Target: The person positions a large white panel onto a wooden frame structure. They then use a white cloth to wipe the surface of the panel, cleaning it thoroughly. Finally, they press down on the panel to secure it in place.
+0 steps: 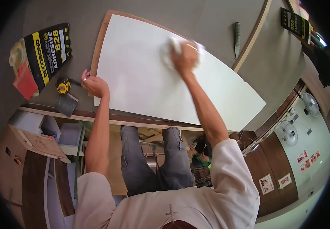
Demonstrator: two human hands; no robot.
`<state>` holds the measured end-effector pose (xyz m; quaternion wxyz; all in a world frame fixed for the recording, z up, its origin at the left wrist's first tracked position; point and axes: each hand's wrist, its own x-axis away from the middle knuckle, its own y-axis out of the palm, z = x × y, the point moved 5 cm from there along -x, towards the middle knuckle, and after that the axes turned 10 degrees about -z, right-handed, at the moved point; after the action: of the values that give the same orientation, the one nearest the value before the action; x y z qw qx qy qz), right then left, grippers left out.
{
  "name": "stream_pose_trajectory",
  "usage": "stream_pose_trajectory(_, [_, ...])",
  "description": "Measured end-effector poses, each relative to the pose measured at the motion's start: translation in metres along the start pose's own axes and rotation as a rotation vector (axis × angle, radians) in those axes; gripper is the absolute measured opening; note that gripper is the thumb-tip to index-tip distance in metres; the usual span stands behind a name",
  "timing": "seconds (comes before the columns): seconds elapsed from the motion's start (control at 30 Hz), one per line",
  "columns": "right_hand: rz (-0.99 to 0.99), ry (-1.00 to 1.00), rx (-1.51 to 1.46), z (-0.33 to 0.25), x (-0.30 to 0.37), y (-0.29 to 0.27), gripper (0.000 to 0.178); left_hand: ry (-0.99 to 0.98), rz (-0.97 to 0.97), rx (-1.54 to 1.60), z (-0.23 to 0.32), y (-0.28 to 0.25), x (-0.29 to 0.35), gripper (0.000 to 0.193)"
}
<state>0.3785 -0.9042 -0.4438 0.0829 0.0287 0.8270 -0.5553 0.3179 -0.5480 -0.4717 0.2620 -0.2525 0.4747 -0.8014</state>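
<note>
A large white laminate sheet [142, 68] lies on a brown wooden board [100, 45], whose edge shows along the left and top. At the sheet's lower left edge is my left hand [95, 84], its fingers curled round the board's edge. Smeared by motion, my right hand [186, 57] presses a white cloth [176, 41] onto the sheet near its upper edge. A yellow and black tape measure [63, 86] sits just left of my left hand. Below it rests a dark flat block [66, 104].
To the left stands a black and yellow adhesive can [46, 57] with a red scraper [26, 82] against it. A dark knife-like tool [237, 40] and a long wooden strip [253, 36] lie right on the grey worktop [199, 17]. Another adhesive can [295, 26] is farther right. Someone [202, 154] is beneath.
</note>
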Motion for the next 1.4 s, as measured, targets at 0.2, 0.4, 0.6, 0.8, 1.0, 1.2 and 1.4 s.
stream_pose_trajectory(0.2, [0.051, 0.515, 0.307, 0.090, 0.114, -0.047, 0.022, 0.016, -0.020, -0.059, -0.004, 0.006, -0.001, 0.033])
stream_pose_trajectory(0.4, [0.037, 0.171, 0.051, -0.070, 0.008, 0.040, 0.031, 0.019, -0.007, -0.023, -0.008, 0.007, 0.001, 0.032])
stream_pose_trajectory(0.6, [-0.082, -0.014, -0.097, -0.137, -0.065, 0.069, 0.030, 0.047, -0.005, 0.001, -0.006, 0.007, -0.001, 0.032])
stream_pose_trajectory(0.8, [-0.113, -0.008, -0.037, -0.049, 0.072, 0.024, 0.041, 0.088, 0.022, -0.021, -0.008, 0.003, 0.001, 0.030])
stream_pose_trajectory(1.0, [0.048, 0.363, 0.194, 0.047, 0.169, -0.037, 0.020, 0.055, 0.012, -0.028, -0.004, 0.006, -0.004, 0.031])
stream_pose_trajectory(1.2, [-0.045, 0.167, -0.068, -0.057, 0.043, 0.036, 0.036, 0.016, 0.011, -0.004, -0.006, 0.005, 0.003, 0.034])
stream_pose_trajectory(1.4, [-0.037, 0.031, -0.088, -0.039, 0.017, 0.025, 0.041, 0.028, -0.023, 0.096, 0.007, 0.007, 0.003, 0.035])
